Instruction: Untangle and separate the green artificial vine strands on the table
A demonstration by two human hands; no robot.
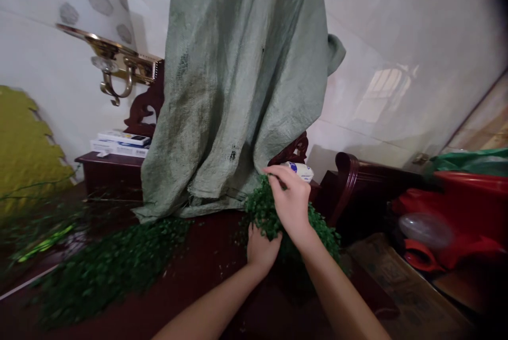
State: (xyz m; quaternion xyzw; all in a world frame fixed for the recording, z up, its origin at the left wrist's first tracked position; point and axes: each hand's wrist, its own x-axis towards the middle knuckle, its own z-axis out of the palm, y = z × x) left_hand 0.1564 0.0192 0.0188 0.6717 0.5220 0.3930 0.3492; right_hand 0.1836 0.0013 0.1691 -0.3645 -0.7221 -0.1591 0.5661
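- what fills most of the room?
- the pale wall (pixel 377 28). in front of it the grey-green cloth (pixel 242 65) hangs in folds, its hem low by the dark red table (pixel 210 255).
- what's on the table?
- the strip (pixel 119 260) of small green leaves, lying slantwise on the left. the clump (pixel 257 202) of the same sort is on the right, just beside the hem.
- and the lamp (pixel 99 12)?
- on the wall, far left, with a spotted shade.
- how are the hands?
- the left hand (pixel 264 250) is at the clump's near side, fingers partly sunk in leaves; i can't tell how tightly they close. the right hand (pixel 291 192) is above the clump, thumb and forefinger tips pressed together. anything between them is too small to tell.
- smaller things?
- flat boxes (pixel 115 148) left of the cloth, and the white-and-blue pack (pixel 304 172) beyond the right hand.
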